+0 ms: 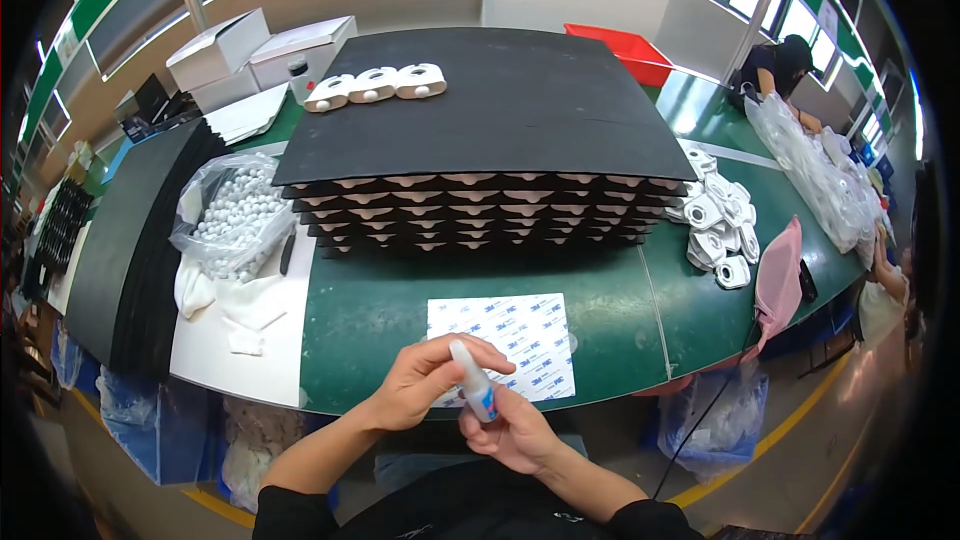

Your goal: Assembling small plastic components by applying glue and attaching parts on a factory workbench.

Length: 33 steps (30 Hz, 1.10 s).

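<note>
A small white squeeze bottle (478, 395) with a narrow tapered tip and a blue label, like a glue bottle, is tilted in front of me, tip up and to the left. My right hand (515, 432) is closed round its lower part. The thumb and curved fingers of my left hand (425, 377) are at the upper part, just below the tip. Underneath my hands lies a white sheet with blue print (530, 340), flat at the green table's near edge. No other thing shows in either hand.
Black boards (480, 90) with white parts between them form a stack ahead; three joined white pieces (375, 87) rest on top. Left are a bag of white balls (240, 215) and black sheets (130, 250). Loose white parts (718, 220) lie right, near a pink cloth (780, 280). Another person (775, 70) works far right.
</note>
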Available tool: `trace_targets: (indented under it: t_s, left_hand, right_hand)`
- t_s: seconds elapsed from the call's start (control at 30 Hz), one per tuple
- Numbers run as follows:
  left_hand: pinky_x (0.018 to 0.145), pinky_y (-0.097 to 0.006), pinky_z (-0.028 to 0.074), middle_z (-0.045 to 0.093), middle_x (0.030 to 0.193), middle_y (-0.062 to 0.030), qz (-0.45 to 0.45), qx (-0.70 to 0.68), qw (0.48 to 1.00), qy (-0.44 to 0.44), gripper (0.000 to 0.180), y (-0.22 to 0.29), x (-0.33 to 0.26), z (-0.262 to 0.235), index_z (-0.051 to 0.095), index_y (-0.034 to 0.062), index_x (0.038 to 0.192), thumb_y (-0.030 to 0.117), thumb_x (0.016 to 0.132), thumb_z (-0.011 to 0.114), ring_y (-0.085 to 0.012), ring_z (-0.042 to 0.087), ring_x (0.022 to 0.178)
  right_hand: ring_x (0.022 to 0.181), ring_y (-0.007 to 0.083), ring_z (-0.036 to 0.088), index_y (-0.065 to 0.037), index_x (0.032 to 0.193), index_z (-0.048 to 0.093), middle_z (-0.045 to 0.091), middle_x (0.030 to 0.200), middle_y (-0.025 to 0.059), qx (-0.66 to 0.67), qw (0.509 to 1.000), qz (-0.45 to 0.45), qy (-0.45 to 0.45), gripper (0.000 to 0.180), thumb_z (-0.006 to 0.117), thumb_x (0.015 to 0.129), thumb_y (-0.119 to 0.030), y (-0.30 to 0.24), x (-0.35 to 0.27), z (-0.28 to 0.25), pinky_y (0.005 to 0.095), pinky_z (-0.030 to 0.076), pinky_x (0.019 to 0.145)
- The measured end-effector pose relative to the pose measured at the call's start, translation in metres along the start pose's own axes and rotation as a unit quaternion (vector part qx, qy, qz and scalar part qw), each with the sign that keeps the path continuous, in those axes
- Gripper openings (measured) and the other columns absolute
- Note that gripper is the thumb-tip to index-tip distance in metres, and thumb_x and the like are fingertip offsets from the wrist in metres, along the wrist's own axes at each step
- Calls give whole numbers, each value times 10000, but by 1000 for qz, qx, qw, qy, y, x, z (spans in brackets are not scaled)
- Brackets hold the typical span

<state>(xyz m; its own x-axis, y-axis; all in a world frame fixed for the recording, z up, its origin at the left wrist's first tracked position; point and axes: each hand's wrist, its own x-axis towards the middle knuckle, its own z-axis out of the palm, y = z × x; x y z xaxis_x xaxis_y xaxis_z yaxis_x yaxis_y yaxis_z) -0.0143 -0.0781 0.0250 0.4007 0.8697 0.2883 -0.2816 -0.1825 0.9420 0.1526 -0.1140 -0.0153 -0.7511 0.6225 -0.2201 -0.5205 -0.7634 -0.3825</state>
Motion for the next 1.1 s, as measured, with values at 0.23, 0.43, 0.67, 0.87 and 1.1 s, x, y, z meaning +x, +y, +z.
trace_targets:
  t_s: [0.23,0.43,0.67,0.87,1.1]
  left_hand:
    - [826,-319,417,584,989,-131,11,22,998,59,261,-8,29,17,566,0,950,235,905,461,-184,529,929]
    - [734,-209,397,611,969,-71,129,13,961,243,221,2,78,-6,602,5,962,194,889,513,-86,507,807]
    - [698,-178,401,568,939,-24,53,62,966,245,157,-37,71,-29,618,-1,954,50,806,611,-56,502,772]
    - [713,-198,433,616,855,-32,29,36,963,266,193,-35,71,-23,608,4,970,77,795,638,-65,540,751]
    - [657,-191,410,630,868,-44,16,59,967,249,232,-36,68,-21,595,17,995,150,809,632,-62,518,729]
  right_hand:
    - [653,115,555,-1,1001,530,591,852,122,-284,886,-335,149,199,589,817,-49,-30,-11,-7,227,460,574]
    - [748,129,575,25,952,566,608,841,109,-579,550,-544,257,301,711,695,-34,-72,-11,-30,249,465,651]
    - [624,62,528,9,840,559,593,724,36,-532,675,-434,269,191,682,745,-102,-95,0,-35,192,422,538]
    - [535,76,454,-10,743,530,529,620,20,-685,529,-421,270,218,702,712,-139,-104,15,-23,212,363,487]
    - [460,240,458,-28,665,496,470,547,85,-736,434,-478,205,293,742,664,-188,-105,23,-16,310,348,421]
